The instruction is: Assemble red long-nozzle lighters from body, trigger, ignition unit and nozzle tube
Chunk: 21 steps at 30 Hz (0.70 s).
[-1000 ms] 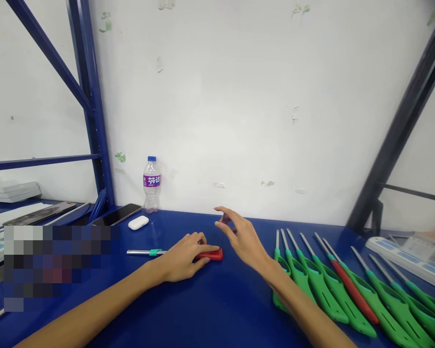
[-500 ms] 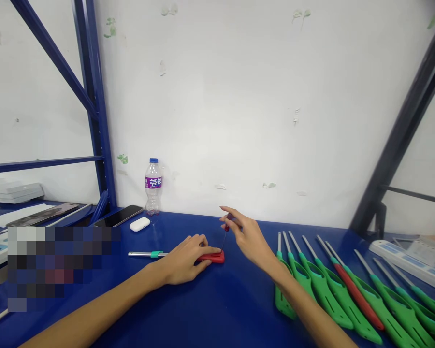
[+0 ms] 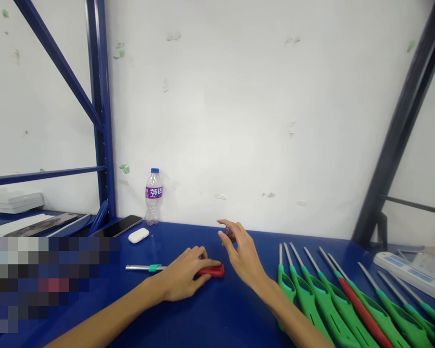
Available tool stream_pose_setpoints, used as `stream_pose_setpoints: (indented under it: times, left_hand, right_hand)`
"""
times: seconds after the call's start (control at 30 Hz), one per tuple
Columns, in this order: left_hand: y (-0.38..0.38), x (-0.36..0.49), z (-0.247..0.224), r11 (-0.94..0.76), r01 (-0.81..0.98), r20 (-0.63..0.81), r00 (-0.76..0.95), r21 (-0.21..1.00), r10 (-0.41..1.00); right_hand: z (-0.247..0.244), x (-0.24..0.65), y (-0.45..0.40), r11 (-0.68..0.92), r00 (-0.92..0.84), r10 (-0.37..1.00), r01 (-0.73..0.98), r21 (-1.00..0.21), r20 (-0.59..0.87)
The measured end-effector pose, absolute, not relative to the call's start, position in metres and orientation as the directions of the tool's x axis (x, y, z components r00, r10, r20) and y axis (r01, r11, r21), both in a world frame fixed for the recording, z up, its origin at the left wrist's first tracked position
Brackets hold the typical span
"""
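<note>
A long-necked lighter [image 3: 216, 272] with a red handle lies flat on the blue table [image 3: 188, 319], its metal tube pointing left past a teal collar. My left hand [image 3: 181, 276] is closed over the handle, thumb and fingers pressing its sides near the butt end. Above that end, my right hand [image 3: 243, 253] holds a small screwdriver [image 3: 228, 233] by its dark reddish handle, between curled fingers and thumb. The thin shaft points down to the red handle; its tip is too fine to make out.
Several green lighters [image 3: 311, 299] and one red lighter [image 3: 362, 307] lie in a row at the right. Behind them sits a white power strip [image 3: 413, 275]. A bottle [image 3: 153, 198], a white case [image 3: 138, 235] and a phone [image 3: 121, 225] stand or lie back left, beside a blue frame [image 3: 103, 121].
The view has tilted up slightly, so everything sits lower in the picture. My right fingers have shifted around the screwdriver handle, while my left hand keeps its hold on the lighter.
</note>
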<state>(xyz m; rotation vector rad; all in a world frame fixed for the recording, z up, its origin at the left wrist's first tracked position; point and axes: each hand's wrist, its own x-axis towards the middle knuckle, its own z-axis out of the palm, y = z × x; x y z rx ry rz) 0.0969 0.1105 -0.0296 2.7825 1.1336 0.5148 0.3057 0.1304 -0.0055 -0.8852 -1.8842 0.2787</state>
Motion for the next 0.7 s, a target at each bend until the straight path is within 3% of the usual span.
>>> stream_pose_setpoints:
  times: [0.17, 0.37, 0.57, 0.7]
  left_hand:
    - [0.109, 0.097, -0.028, -0.716, 0.665, 0.271, 0.664, 0.212, 0.697]
    - [0.11, 0.096, -0.029, -0.726, 0.657, 0.284, 0.67, 0.204, 0.686]
    - [0.109, 0.097, -0.027, -0.719, 0.662, 0.269, 0.669, 0.209, 0.693]
    - [0.109, 0.097, -0.027, -0.721, 0.662, 0.27, 0.67, 0.206, 0.692]
  right_hand:
    - [0.004, 0.312, 0.132, 0.723, -0.334, 0.69, 0.288, -0.628, 0.642]
    - [0.007, 0.312, 0.127, 0.724, -0.273, 0.671, 0.442, -0.529, 0.689]
    - [0.008, 0.311, 0.129, 0.668, -0.279, 0.742, 0.231, -0.708, 0.609]
    - [0.008, 0.31, 0.128, 0.726, -0.243, 0.676, 0.38, -0.573, 0.696]
